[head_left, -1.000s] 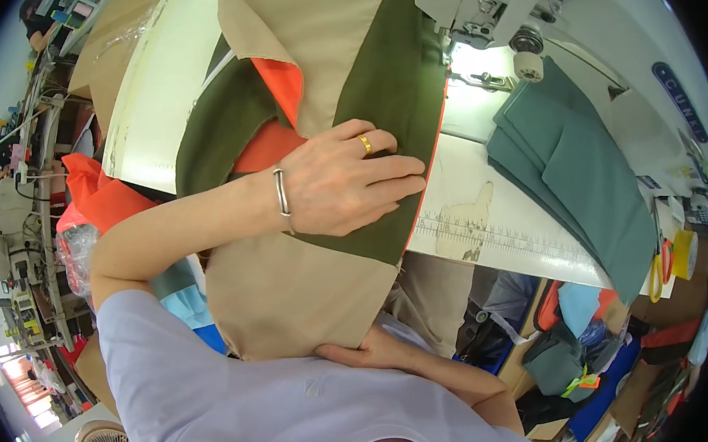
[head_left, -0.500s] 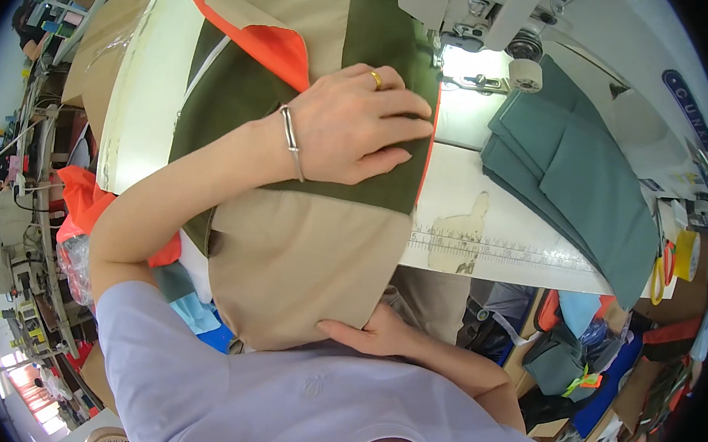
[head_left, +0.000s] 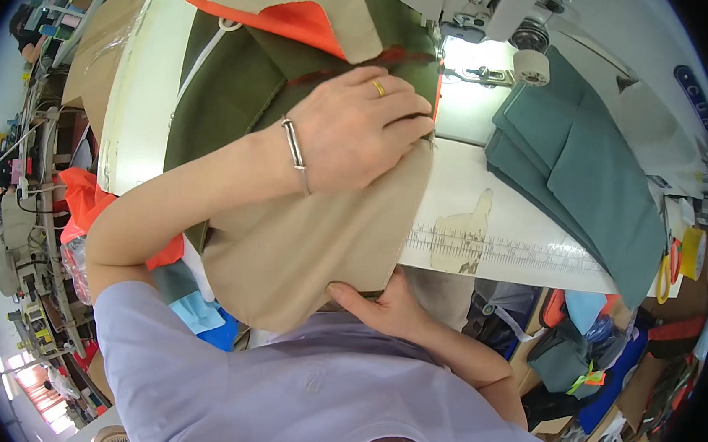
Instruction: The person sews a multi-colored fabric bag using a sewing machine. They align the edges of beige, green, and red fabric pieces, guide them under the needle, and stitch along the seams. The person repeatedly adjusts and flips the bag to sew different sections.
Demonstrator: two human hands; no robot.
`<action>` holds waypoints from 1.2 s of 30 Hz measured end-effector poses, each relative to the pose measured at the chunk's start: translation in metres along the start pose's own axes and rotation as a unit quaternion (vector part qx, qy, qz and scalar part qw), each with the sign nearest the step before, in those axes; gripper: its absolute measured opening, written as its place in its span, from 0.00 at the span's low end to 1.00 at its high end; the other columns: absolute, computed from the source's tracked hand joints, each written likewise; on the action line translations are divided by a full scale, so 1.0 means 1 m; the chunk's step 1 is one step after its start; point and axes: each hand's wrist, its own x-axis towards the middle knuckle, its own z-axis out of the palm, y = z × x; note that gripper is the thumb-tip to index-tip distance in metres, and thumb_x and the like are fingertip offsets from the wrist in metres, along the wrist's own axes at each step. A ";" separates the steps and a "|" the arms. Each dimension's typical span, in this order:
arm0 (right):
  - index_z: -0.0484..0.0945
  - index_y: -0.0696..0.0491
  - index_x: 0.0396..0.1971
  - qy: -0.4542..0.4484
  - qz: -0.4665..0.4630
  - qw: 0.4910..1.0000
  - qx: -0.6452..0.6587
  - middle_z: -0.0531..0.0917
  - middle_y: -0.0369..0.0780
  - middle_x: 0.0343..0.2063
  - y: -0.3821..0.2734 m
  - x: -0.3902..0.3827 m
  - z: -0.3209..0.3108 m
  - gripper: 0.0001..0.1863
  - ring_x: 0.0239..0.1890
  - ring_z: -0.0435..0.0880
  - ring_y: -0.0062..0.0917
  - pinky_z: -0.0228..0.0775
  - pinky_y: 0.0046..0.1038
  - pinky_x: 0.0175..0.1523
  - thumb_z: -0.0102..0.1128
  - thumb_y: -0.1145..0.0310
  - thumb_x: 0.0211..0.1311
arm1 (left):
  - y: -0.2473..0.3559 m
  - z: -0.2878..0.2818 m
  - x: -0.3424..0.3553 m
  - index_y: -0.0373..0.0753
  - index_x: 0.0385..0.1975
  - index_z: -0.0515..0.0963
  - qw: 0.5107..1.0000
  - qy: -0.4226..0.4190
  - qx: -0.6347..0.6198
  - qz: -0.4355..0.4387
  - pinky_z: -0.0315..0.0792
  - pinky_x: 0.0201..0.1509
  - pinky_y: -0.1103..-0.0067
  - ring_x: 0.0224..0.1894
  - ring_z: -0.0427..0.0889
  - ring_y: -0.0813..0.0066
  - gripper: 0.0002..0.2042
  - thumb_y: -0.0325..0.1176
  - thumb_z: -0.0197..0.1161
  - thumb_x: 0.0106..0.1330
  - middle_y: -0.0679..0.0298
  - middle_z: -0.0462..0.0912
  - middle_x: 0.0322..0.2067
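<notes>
A garment piece of tan, olive green and orange cloth [head_left: 302, 242] lies over the sewing machine table and hangs over its front edge. My left hand [head_left: 366, 125] rests on it just short of the presser foot [head_left: 489, 77], its fingers bent and gripping the cloth near the right edge; the thumb is hidden. Below the table edge, my right hand [head_left: 389, 304] pinches the tan lower corner, thumb on top and fingers underneath. Near the top, a flap is folded back, showing orange [head_left: 304, 25]. A white cord [head_left: 204, 60] lies along the left side.
Folded dark green cloth [head_left: 573, 169] lies right of the presser foot. A ruler strip [head_left: 503, 249] runs along the table front. Yellow-handled scissors [head_left: 665, 278] and a yellow tape roll [head_left: 692, 253] are at the right edge. Orange cloth [head_left: 82, 201] hangs at left; cloth scraps [head_left: 561, 357] sit below right.
My left hand has drawn its fingers in and bunched the cloth, pulling the tan panel up beneath it. The upper flap has folded over further. My right hand has risen slightly with the lower corner.
</notes>
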 end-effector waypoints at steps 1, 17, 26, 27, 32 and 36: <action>0.84 0.59 0.42 0.014 -0.033 0.998 -0.042 0.87 0.46 0.34 0.002 0.000 0.000 0.13 0.38 0.87 0.36 0.77 0.36 0.44 0.69 0.67 0.63 | -0.003 0.001 0.000 0.38 0.47 0.81 1.000 0.008 0.009 0.007 0.73 0.64 0.62 0.54 0.79 0.61 0.18 0.28 0.70 0.54 0.61 0.81 0.50; 0.81 0.57 0.50 -0.124 0.052 0.991 0.003 0.85 0.46 0.47 -0.003 -0.014 0.000 0.17 0.50 0.85 0.36 0.76 0.33 0.54 0.68 0.65 0.64 | -0.073 -0.041 0.026 0.33 0.34 0.82 0.959 -0.057 0.174 -0.215 0.76 0.47 0.63 0.42 0.83 0.51 0.08 0.31 0.60 0.62 0.53 0.85 0.37; 0.77 0.59 0.55 -0.133 0.155 0.959 0.198 0.83 0.41 0.51 0.003 -0.024 0.012 0.19 0.55 0.79 0.25 0.71 0.29 0.61 0.66 0.68 0.68 | 0.022 -0.009 -0.014 0.37 0.49 0.81 0.998 0.019 0.010 -0.065 0.74 0.62 0.62 0.54 0.81 0.57 0.19 0.27 0.68 0.56 0.58 0.82 0.51; 0.77 0.59 0.55 -0.138 0.160 0.958 0.196 0.83 0.41 0.52 0.001 -0.023 0.011 0.20 0.56 0.79 0.25 0.70 0.29 0.62 0.66 0.67 0.68 | 0.022 -0.008 -0.015 0.37 0.49 0.81 0.998 0.018 0.010 -0.065 0.74 0.61 0.62 0.54 0.81 0.57 0.19 0.27 0.68 0.56 0.58 0.82 0.51; 0.77 0.60 0.56 -0.119 0.152 0.966 0.171 0.82 0.42 0.53 0.003 -0.015 0.013 0.20 0.56 0.79 0.26 0.70 0.30 0.62 0.66 0.67 0.68 | 0.007 -0.006 -0.011 0.39 0.48 0.83 0.999 0.023 -0.002 -0.036 0.76 0.58 0.62 0.52 0.82 0.58 0.18 0.25 0.67 0.55 0.59 0.83 0.49; 0.78 0.59 0.55 -0.067 0.108 0.986 0.108 0.84 0.42 0.51 0.002 -0.011 0.013 0.18 0.54 0.80 0.26 0.71 0.30 0.60 0.65 0.68 0.69 | -0.011 -0.003 -0.008 0.40 0.47 0.84 0.999 0.038 -0.030 -0.015 0.78 0.56 0.65 0.50 0.83 0.58 0.17 0.24 0.66 0.56 0.60 0.83 0.49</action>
